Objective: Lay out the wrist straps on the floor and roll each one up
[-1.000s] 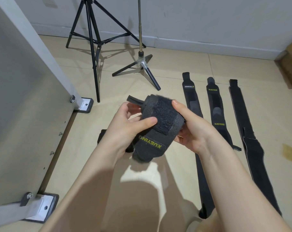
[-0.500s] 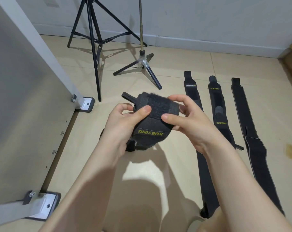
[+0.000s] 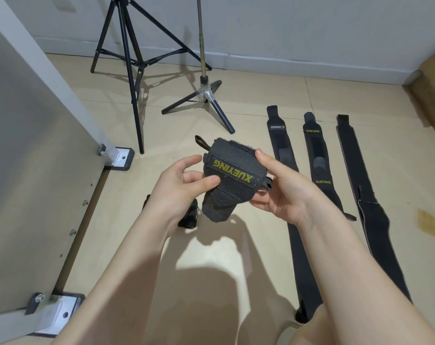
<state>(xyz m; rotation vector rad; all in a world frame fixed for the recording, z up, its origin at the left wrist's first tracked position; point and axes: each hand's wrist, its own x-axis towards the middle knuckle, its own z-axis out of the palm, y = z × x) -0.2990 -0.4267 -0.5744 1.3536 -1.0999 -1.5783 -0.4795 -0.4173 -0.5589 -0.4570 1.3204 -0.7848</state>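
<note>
left hand (image 3: pixel 180 181), right hand (image 3: pixel 283 189) grip rolled strap (image 3: pixel 230 179) | second roll (image 3: pixel 190 216) half-hidden

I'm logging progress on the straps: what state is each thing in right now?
Strap in hands: rolled up, held off the floor.
Three floor straps: laid flat, unrolled.
Strap behind left wrist: on floor, apparently rolled.
Left hand: gripping roll.
Right hand: gripping roll.

left hand (image 3: pixel 180 181) cupped, right hand (image 3: pixel 283 188) pinching (raised)
</note>
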